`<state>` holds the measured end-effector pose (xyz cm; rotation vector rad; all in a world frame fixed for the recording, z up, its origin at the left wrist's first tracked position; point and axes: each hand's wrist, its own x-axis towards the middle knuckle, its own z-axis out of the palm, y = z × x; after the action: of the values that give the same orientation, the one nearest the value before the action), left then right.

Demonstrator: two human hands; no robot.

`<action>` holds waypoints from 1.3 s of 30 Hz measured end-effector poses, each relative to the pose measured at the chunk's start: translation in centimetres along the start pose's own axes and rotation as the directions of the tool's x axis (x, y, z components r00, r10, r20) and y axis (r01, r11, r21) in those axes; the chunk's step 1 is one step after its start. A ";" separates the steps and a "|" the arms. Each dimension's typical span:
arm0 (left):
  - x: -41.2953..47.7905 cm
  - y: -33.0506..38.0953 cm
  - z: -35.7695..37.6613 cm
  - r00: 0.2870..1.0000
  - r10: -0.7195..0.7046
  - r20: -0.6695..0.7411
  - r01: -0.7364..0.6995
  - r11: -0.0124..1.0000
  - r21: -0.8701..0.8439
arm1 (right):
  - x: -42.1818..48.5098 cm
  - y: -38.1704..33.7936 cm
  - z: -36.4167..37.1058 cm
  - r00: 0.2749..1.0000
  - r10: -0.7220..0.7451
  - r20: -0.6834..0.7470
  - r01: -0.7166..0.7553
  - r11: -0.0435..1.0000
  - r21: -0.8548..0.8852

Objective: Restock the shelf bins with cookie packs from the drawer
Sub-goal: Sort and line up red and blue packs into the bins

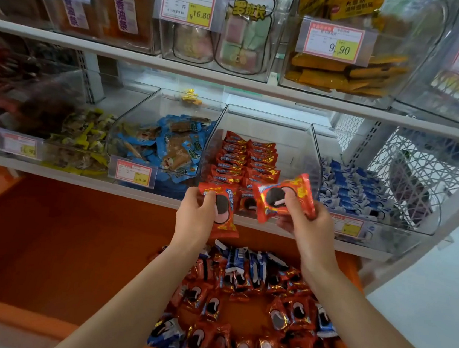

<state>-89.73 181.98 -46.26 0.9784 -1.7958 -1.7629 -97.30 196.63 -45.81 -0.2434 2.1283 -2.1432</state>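
My left hand [195, 215] grips a red cookie pack [222, 210] and my right hand [307, 224] grips another red cookie pack [285, 197]. Both are held up at the front of a clear shelf bin [292, 141], in which red packs [245, 161] lie in two neat rows on its left side. Below, the open orange drawer [42, 252] holds a loose heap of red packs [249, 319] mixed with a few blue ones.
A bin of blue-and-white packs [355, 188] stands to the right, a bin of blue snack packs [168, 144] to the left. Upper shelf bins with price tags [333, 42] hang overhead. A white shelf upright [431, 225] runs down at the right.
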 end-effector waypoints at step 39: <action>4.5 -4.1 1.2 0.783 0.384 0.490 -0.614 0.346 0.710 | 15.8 -0.6 4.9 0.633 0.293 0.717 0.636 0.332 -0.697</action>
<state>-92.84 179.73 -51.13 0.3417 -2.8214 -0.5211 -111.88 188.79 -44.69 -1.2977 2.4118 -0.2114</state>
